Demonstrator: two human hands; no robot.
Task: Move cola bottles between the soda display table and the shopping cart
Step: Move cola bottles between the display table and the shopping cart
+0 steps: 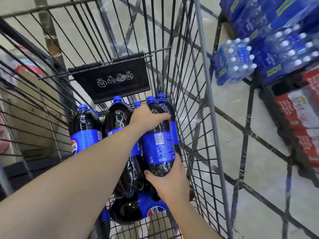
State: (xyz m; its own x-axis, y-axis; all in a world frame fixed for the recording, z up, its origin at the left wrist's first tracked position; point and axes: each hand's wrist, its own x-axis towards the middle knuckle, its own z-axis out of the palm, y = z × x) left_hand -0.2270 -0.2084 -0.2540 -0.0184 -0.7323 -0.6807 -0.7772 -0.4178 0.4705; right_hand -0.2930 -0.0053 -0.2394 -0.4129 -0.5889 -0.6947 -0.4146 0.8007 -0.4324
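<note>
Both forearms reach into the shopping cart (203, 69), left hand (146, 118) gripping the shoulder and right hand (170, 182) cupping the base of one cola bottle (158, 144) just beside the right wire wall, atop six others.

Both hands grip one cola bottle (158, 135) inside shopping cart (205, 94): left hand (146, 119) near shoulder, right hand (168, 180) under base. More bottles left.

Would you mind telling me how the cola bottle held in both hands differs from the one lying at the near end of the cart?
The held bottle is gripped by both hands and shows its printed back label; the lying bottle rests untouched on its side, logo showing. Both hold dark cola and have blue labels.
</note>
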